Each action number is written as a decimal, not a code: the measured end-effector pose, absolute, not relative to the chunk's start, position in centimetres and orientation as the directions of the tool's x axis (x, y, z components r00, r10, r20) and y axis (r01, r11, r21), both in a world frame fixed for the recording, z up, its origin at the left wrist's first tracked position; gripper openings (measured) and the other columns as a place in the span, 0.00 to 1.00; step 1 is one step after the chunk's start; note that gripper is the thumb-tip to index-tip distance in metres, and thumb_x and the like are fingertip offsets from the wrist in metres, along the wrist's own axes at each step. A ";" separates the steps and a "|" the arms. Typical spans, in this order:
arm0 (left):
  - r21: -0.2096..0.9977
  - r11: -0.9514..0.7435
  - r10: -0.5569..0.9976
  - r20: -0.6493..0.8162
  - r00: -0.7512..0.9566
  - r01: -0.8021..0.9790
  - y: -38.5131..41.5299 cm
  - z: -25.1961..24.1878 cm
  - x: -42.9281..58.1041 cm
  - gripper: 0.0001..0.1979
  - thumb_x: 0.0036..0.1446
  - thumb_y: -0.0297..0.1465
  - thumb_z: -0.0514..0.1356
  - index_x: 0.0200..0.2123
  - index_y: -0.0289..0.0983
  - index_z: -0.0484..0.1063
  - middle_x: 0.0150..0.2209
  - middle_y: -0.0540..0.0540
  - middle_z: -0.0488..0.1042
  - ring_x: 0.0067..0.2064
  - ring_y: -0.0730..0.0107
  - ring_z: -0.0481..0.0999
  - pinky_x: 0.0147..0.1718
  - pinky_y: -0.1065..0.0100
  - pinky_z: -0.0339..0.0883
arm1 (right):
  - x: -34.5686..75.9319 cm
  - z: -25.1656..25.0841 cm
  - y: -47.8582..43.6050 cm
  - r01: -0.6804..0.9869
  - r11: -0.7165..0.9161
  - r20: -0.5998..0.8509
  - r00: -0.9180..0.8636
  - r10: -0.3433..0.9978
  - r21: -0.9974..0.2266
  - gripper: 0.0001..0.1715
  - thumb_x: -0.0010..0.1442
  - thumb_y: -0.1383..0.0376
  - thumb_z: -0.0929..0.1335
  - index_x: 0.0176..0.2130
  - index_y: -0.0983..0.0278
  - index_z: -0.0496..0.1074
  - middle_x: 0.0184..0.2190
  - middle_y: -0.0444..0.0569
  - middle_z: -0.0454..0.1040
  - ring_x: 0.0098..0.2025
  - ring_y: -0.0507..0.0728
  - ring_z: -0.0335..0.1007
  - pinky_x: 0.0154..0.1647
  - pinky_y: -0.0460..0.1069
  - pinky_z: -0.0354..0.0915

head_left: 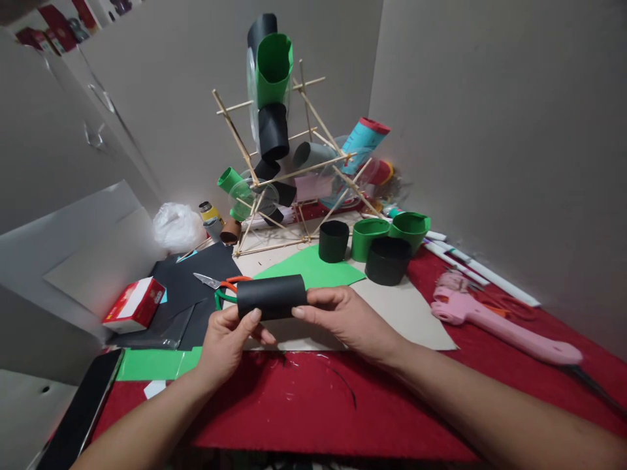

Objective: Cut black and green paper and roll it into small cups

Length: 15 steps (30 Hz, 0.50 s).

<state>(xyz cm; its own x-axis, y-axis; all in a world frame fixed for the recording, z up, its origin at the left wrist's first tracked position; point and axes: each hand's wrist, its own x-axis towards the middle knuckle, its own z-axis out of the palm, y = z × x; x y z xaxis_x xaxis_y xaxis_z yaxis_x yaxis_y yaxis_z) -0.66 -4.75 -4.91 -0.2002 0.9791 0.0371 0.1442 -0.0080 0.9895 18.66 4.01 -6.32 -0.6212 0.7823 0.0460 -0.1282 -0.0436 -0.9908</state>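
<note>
A black paper tube (272,294) lies sideways between my two hands, above the front of a beige board (416,313). My left hand (230,336) pinches its left end, thumb in front. At the right end, my right hand (343,320) grips it with thumb and fingers. Scissors with orange and green handles (208,281) lie behind the tube's left end, partly hidden. Green paper (333,267) is spread on the board behind the tube. Black paper cups (334,241) and green paper cups (369,238) stand at the board's back right.
A stick frame (281,247) holding wheels with green and black cups (274,68) rises at the back. A pink glue gun (514,336) lies right on the red cloth (304,405). At left are a red box (134,303), black paper (181,281) and a plastic bag (177,227).
</note>
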 end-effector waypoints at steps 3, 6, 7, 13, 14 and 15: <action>0.979 -0.035 0.972 0.080 -0.221 0.203 -5.2 -4.5 -0.3 0.20 0.54 0.45 0.66 0.24 0.33 0.77 0.21 0.44 0.80 0.24 0.67 0.77 0.29 0.69 0.71 | 18.8 -6.1 3.9 -0.116 0.019 0.086 -0.604 0.792 -0.993 0.19 0.49 0.53 0.75 0.23 0.67 0.75 0.23 0.42 0.65 0.26 0.50 0.55 0.26 0.46 0.52; 0.984 -0.036 0.972 0.075 -0.223 0.173 -5.4 -4.4 -0.2 0.19 0.54 0.44 0.66 0.25 0.33 0.77 0.21 0.43 0.80 0.24 0.66 0.78 0.29 0.69 0.71 | 18.9 -5.7 3.7 -0.113 -0.001 0.068 -0.604 0.794 -0.994 0.21 0.47 0.51 0.75 0.22 0.67 0.75 0.22 0.41 0.63 0.25 0.50 0.53 0.25 0.46 0.50; 0.989 -0.033 0.974 0.065 -0.217 0.146 -5.4 -4.4 -0.2 0.18 0.54 0.44 0.66 0.28 0.33 0.78 0.21 0.44 0.79 0.24 0.66 0.78 0.29 0.69 0.71 | 18.9 -5.5 3.7 -0.114 -0.017 0.055 -0.603 0.796 -0.993 0.21 0.46 0.50 0.75 0.23 0.67 0.76 0.21 0.41 0.63 0.25 0.50 0.52 0.25 0.46 0.50; 0.999 -0.022 0.983 0.013 -0.182 -0.046 -5.0 -4.7 -0.7 0.19 0.54 0.45 0.65 0.35 0.32 0.75 0.19 0.45 0.78 0.21 0.69 0.76 0.24 0.72 0.70 | 18.9 -5.4 3.8 -0.115 -0.128 -0.036 -0.588 0.808 -0.985 0.23 0.42 0.49 0.77 0.26 0.66 0.78 0.17 0.39 0.57 0.23 0.49 0.47 0.24 0.46 0.45; 0.998 -0.015 0.984 0.002 -0.179 -0.069 -4.9 -4.8 -0.8 0.19 0.54 0.45 0.66 0.35 0.33 0.75 0.19 0.45 0.78 0.20 0.69 0.76 0.23 0.73 0.70 | 18.9 -5.4 3.8 -0.124 -0.149 -0.048 -0.587 0.808 -0.981 0.22 0.42 0.49 0.78 0.26 0.65 0.78 0.17 0.39 0.56 0.22 0.49 0.46 0.24 0.47 0.45; 0.996 -0.005 0.985 -0.011 -0.175 -0.091 -4.8 -4.8 -0.8 0.18 0.54 0.44 0.66 0.34 0.33 0.75 0.18 0.46 0.77 0.20 0.69 0.76 0.23 0.73 0.69 | 18.9 -5.5 3.8 -0.134 -0.172 -0.061 -0.589 0.806 -0.976 0.21 0.41 0.50 0.78 0.26 0.65 0.78 0.16 0.38 0.55 0.22 0.49 0.45 0.23 0.47 0.44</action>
